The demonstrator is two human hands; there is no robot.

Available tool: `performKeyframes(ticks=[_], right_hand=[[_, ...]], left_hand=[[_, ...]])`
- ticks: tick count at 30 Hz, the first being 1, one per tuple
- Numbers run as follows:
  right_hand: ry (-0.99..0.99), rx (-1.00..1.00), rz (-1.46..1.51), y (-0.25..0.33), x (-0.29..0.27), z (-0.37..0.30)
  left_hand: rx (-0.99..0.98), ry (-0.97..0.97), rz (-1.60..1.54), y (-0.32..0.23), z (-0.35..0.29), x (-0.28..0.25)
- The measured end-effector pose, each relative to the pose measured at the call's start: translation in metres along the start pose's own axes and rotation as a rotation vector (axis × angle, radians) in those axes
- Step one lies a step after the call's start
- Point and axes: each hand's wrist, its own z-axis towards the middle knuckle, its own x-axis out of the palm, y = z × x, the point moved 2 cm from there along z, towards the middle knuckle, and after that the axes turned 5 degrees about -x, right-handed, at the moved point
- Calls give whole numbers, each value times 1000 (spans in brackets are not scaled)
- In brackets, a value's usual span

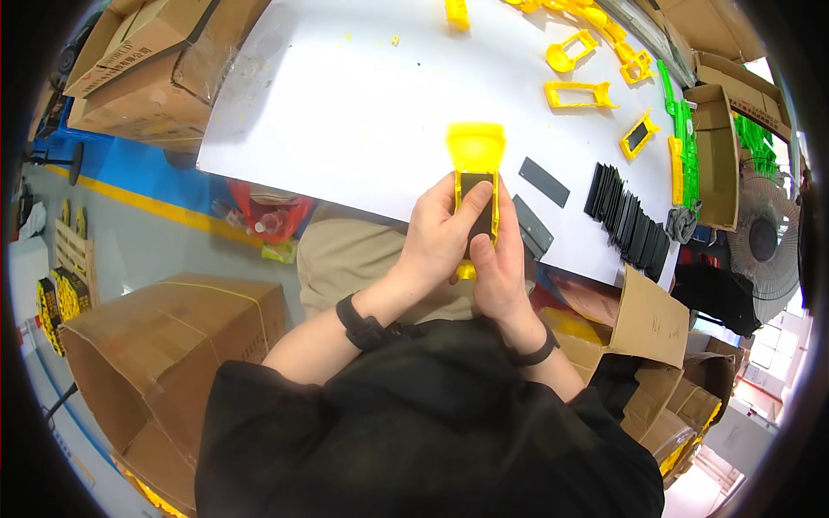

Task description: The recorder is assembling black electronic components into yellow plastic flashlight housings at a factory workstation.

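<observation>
Between my two hands, over the near edge of the white table, is a yellow plastic frame (477, 148) with a wide flared end pointing away from me. A dark flat strip (469, 183) lies inside its opening. My left hand (439, 223) grips the frame's left side, its thumb pressed down on the strip. My right hand (505, 268) wraps the right side, with its thumb lower down near the frame's near end. Just right of my hands lie loose dark flat strips, one (544, 181) apart and others (531, 226) close by my right fingers.
A long row of dark strips (629, 211) lies at the table's right. Beyond it are several yellow frames (579, 95) and green plastic parts (685, 138). Cardboard boxes stand at the far left (147, 112), near left (173, 345) and right (652, 319). A fan (763, 240) stands far right.
</observation>
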Motion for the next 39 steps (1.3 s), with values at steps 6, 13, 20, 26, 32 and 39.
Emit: performKeyframes(ticks=[6,13,20,26,32,39], right_hand=[[-57,-62,-21,-15,-2,-5],[-10,-96,-166,0,1,-6],[-17,45,-144,-12,-1,-6],[54,176,66,-8,6,-6],[-201,218,262,-12,-1,-5],[-175,46,110,-23,0,-5]], left_hand=[[161,-67,94,12,0,0],[23,-63,-189,11,3,4],[-106,35,-341,13,11,-1],[-40,50,-133,10,5,-10],[65,242,-186,29,16,1],[76,181,-169,28,16,3]])
